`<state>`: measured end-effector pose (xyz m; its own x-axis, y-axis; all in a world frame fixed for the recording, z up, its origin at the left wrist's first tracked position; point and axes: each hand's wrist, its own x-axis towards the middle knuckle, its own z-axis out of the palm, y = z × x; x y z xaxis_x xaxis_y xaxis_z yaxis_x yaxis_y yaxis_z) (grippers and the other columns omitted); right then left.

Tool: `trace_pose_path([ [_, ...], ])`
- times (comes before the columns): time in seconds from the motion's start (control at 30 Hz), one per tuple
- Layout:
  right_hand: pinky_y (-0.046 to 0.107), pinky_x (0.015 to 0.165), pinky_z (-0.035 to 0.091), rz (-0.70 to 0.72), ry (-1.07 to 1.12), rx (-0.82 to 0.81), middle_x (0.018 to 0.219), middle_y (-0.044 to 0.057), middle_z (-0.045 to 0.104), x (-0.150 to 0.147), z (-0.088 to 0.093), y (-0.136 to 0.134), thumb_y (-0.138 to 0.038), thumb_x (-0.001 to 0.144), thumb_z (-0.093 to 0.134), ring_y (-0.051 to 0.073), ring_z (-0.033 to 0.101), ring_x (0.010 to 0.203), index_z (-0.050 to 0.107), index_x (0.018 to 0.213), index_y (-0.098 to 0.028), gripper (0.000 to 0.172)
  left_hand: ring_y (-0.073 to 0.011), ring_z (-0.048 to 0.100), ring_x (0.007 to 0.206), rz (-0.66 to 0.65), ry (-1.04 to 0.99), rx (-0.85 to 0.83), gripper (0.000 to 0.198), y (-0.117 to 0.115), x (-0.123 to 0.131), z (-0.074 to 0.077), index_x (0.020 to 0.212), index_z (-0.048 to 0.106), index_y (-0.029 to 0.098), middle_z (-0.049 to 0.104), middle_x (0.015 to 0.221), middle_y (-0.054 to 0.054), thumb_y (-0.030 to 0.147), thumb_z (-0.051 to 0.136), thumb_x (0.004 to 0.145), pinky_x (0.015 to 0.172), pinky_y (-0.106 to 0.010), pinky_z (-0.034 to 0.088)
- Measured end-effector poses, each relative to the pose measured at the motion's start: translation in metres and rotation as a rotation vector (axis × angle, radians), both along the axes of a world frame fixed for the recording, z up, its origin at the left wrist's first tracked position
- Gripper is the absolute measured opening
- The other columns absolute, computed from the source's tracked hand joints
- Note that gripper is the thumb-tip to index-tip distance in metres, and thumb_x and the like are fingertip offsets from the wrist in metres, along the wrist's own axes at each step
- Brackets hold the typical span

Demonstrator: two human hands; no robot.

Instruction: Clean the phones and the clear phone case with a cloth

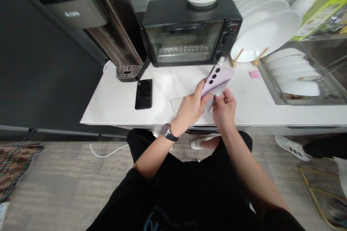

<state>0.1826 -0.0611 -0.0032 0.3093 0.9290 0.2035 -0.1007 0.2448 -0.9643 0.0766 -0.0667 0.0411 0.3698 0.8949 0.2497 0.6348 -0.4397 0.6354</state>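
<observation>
My left hand (191, 106), with a watch on its wrist, is closed round a lilac smartphone (219, 79). The phone is tilted above the counter, its back with three camera lenses facing up. Just below it my right hand (225, 107) is closed, thumb and fingertips pinching a thin whitish sheet (209, 105) at the phone's lower edge; its material is unclear. Partly behind my left hand, a clear phone case (176, 104) lies on the counter. Farther left, a black smartphone (143, 94) rests flat, screen up.
A toaster oven (187, 39) stands at the back of the white counter (108, 104), beside a tall dispenser (119, 32). White plates (265, 32) stand in a rack at right, near a sink (273, 90) holding bowls. A pink sticky note (254, 74) lies nearby. Another person's shoe (292, 148) shows at right.
</observation>
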Motion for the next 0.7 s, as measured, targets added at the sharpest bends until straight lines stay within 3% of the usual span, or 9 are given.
trace_pose_path([
  [0.17, 0.024, 0.042, 0.030, -0.015, -0.009, -0.009, 0.053, -0.003, 0.041, 0.002, 0.005, 0.005, -0.031, 0.069, 0.042, 0.010, 0.039, 0.045, 0.046, 0.066, -0.023, 0.009, -0.0046, 0.045, 0.037, -0.014, -0.199, -0.231, 0.044, -0.006, -0.009, 0.003, 0.118, 0.006, 0.027, 0.049, 0.096, -0.001, 0.036, 0.024, 0.078, 0.042, -0.020, 0.041],
  [0.3, 0.024, 0.046, 0.033, 0.008, 0.083, 0.010, 0.068, -0.001, 0.048, -0.003, 0.014, 0.007, -0.030, 0.068, 0.043, 0.011, 0.044, 0.054, 0.047, 0.079, -0.025, 0.013, -0.0053, 0.045, 0.038, -0.027, -0.213, -0.257, 0.046, -0.007, -0.015, 0.008, 0.119, 0.006, 0.028, 0.052, 0.093, 0.000, 0.035, 0.026, 0.078, 0.043, -0.020, 0.041],
  [0.37, 0.024, 0.047, 0.033, 0.066, 0.124, -0.037, 0.069, -0.001, 0.049, -0.004, 0.015, 0.008, -0.029, 0.067, 0.044, 0.011, 0.044, 0.055, 0.048, 0.076, -0.025, 0.010, -0.0064, 0.046, 0.039, -0.014, -0.229, -0.241, 0.047, -0.007, -0.017, 0.011, 0.119, 0.006, 0.027, 0.051, 0.096, -0.002, 0.033, 0.026, 0.078, 0.045, -0.021, 0.041],
  [0.47, 0.023, 0.044, 0.032, 0.186, 0.120, -0.132, 0.058, -0.001, 0.049, -0.002, 0.011, 0.005, -0.025, 0.062, 0.051, 0.010, 0.041, 0.046, 0.050, 0.066, -0.021, 0.005, -0.0082, 0.047, 0.040, 0.009, -0.226, -0.255, 0.047, -0.008, -0.022, 0.012, 0.120, 0.008, 0.023, 0.054, 0.091, -0.003, 0.032, 0.027, 0.078, 0.048, -0.023, 0.041],
  [0.57, 0.023, 0.044, 0.032, 0.181, 0.139, -0.134, 0.059, -0.002, 0.050, -0.001, 0.006, 0.001, -0.023, 0.063, 0.049, 0.009, 0.041, 0.045, 0.050, 0.071, -0.022, 0.008, -0.0090, 0.047, 0.037, -0.024, -0.204, -0.297, 0.048, -0.010, -0.027, 0.008, 0.119, 0.009, 0.024, 0.057, 0.075, -0.001, 0.033, 0.029, 0.077, 0.044, -0.023, 0.040],
  [0.7, 0.024, 0.048, 0.035, 0.187, 0.192, -0.157, 0.063, -0.002, 0.051, -0.005, -0.002, -0.004, -0.023, 0.065, 0.047, 0.010, 0.044, 0.050, 0.049, 0.077, -0.024, 0.012, -0.0092, 0.047, 0.037, -0.040, -0.199, -0.316, 0.049, -0.010, -0.032, 0.005, 0.119, 0.005, 0.027, 0.056, 0.075, 0.000, 0.034, 0.028, 0.077, 0.041, -0.022, 0.039],
])
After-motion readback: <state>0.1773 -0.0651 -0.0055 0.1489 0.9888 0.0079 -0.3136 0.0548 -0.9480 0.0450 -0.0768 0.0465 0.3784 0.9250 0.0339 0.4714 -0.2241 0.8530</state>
